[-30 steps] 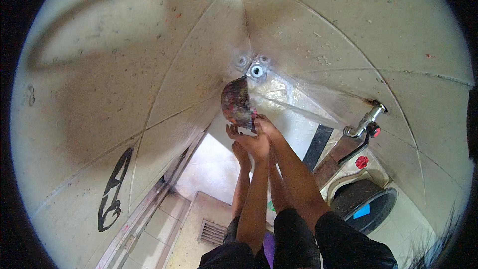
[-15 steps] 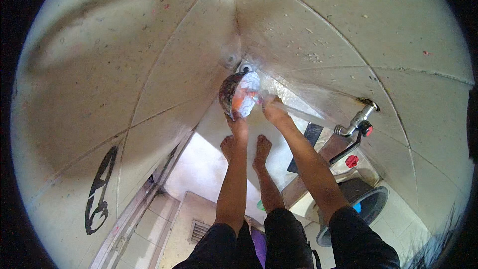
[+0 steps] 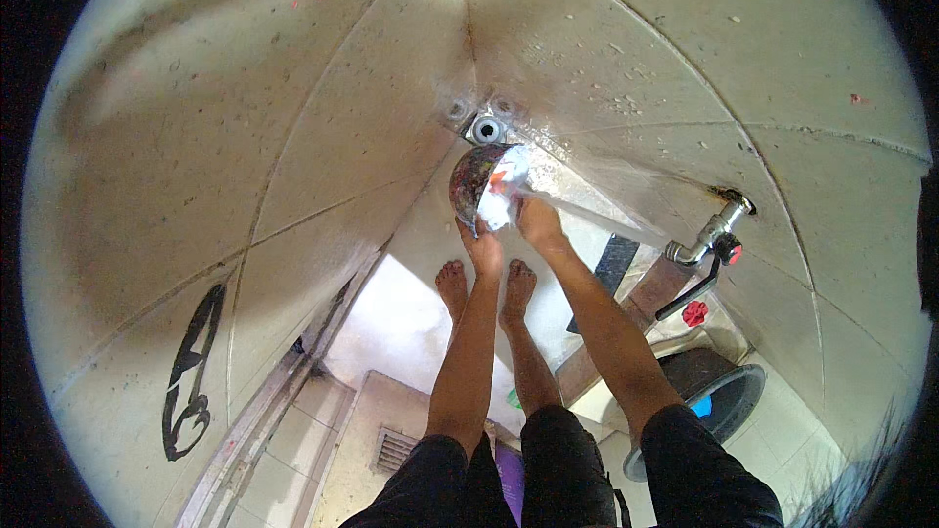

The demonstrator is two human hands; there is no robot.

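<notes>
Bowl (image 3: 473,180) held by left fingers (image 3: 467,230), hemmed by corner walls (image 3: 548,49); grip of right fingers (image 3: 528,209) unclear; right side crossed by water (image 3: 597,217).

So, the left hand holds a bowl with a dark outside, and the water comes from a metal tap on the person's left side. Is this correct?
Not quite: the metal tap is on the person's right side, as the head view shows. The left hand does hold the bowl with a dark outside, and the water comes from that tap.
</notes>
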